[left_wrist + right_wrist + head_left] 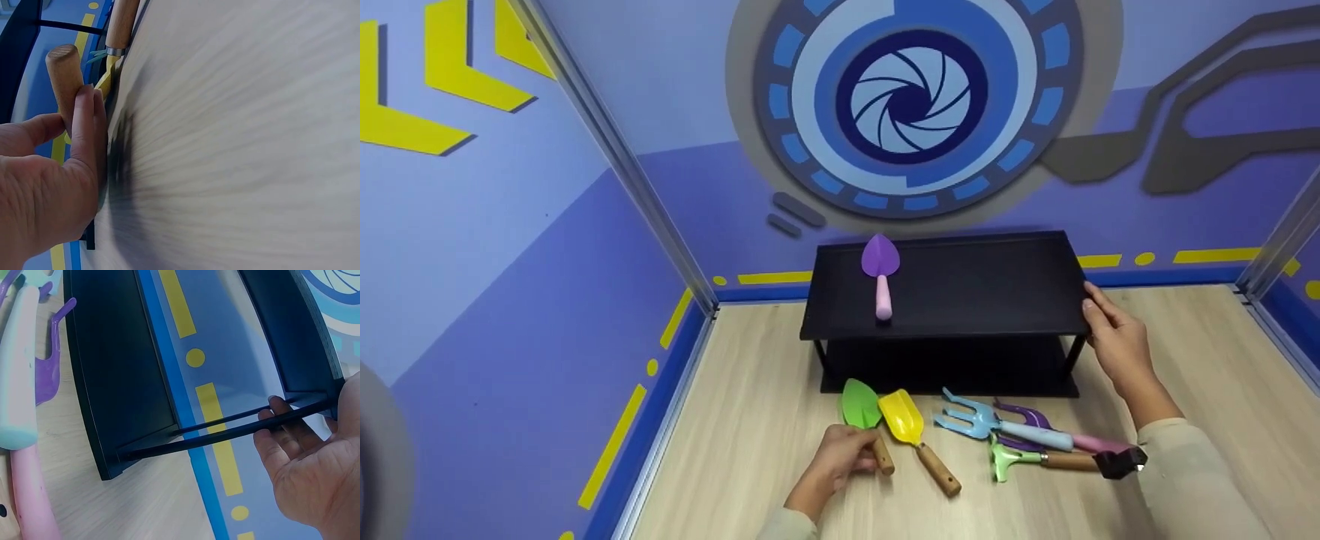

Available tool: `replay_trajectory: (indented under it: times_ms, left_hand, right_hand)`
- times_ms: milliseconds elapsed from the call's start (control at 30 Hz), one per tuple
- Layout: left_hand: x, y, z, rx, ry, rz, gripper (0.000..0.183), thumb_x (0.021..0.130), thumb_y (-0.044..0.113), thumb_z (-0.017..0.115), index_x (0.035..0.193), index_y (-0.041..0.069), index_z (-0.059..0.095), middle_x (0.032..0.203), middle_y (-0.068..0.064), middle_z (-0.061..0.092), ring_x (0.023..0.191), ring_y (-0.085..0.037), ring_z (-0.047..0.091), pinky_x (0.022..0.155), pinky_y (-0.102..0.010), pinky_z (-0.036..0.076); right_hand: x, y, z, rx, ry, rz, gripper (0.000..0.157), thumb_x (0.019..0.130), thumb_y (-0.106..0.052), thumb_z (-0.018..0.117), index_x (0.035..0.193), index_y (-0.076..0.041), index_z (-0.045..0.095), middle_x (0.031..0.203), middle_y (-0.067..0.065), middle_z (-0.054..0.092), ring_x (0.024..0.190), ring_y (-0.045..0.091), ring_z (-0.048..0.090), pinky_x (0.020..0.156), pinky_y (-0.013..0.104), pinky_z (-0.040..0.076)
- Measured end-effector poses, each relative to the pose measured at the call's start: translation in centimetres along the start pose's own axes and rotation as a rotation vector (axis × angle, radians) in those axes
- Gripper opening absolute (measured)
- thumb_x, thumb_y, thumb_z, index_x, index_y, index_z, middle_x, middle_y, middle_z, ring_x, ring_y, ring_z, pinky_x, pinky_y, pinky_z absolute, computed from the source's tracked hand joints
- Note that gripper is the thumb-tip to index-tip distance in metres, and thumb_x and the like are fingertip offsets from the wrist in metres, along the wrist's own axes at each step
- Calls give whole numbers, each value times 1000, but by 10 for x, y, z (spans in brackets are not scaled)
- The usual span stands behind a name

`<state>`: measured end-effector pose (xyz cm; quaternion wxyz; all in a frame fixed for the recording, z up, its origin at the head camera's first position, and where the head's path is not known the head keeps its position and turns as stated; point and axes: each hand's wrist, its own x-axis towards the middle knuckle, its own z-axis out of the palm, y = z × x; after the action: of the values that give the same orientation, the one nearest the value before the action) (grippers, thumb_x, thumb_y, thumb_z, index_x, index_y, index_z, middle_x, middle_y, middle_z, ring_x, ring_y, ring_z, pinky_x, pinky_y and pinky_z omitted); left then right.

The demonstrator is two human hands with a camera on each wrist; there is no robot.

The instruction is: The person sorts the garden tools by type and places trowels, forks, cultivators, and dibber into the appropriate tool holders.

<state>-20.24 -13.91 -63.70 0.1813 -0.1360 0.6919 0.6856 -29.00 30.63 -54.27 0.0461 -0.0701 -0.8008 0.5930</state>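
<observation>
My left hand (838, 456) pinches the wooden handle of a green hand trowel (858, 405) between thumb and fingers, low over the table. In the left wrist view, the handle's butt end (63, 53) tilts up past the fingertips. A two-tier black shelf (982, 289) stands against the back wall. My right hand (1121, 341) grips the shelf's right end, its fingers curled at a side post (225, 434) below the top board. On the top board, toward the left, lies a purple trowel (880, 259) with a pink handle.
Right of the green trowel lies a yellow scoop (903, 420) with a wooden handle. Further right, a light blue fork (979, 420), a purple fork (1035, 415) and a light green rake (1003, 457) lie crowded together. Printed walls (675, 187) enclose the table (750, 420).
</observation>
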Motion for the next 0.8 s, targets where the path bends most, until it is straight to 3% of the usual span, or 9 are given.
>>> replay_trajectory:
  times_ms: [433,800]
  left_hand:
    - [-7,11,-8,13,9,42,25,104,17,68,115,-5,72,91,-7,76,78,-12,75,72,-28,68]
    - [-10,16,-9,14,-36,82,32,103,18,71,126,-5,70,105,-14,77,88,-16,76,78,-32,69]
  right_hand:
    - [-2,-1,-1,-20,-2,6,62,110,-60,39,167,-39,29,178,10,22,158,37,38,97,3,51]
    - [0,-1,1,-2,-2,2,61,110,-60,41,167,-39,30,178,8,21,160,35,36,96,2,50]
